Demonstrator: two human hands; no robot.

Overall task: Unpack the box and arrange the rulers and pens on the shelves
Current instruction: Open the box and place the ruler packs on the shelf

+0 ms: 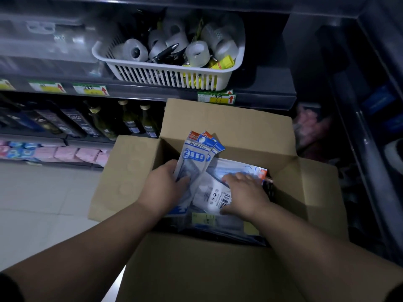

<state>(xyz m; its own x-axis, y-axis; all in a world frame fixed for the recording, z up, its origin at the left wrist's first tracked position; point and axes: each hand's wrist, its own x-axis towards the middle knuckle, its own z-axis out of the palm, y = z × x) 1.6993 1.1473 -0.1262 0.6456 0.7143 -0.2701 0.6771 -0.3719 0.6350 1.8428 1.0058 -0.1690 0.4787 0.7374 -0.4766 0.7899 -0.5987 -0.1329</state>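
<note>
An open cardboard box (pixel 229 123) stands in front of the shelves with its flaps spread. My left hand (pixel 162 186) grips a few blue-and-white ruler packs (pixel 196 149) marked "GEOMETRIC", tilted up out of the box. My right hand (pixel 244 192) lies over a flat ruler pack (pixel 218 195) that rests barcode side up on other packs inside the box. Its fingers are spread across the pack's top. What lies deeper in the box is hidden.
A white slatted basket (pixel 165 73) with tape rolls and a black pen sits on the dark shelf (pixel 261 92) just above the box. Lower shelves at the left hold bottles (pixel 128 120) and pink packs (pixel 87 154). Light floor tiles (pixel 43 192) lie to the left.
</note>
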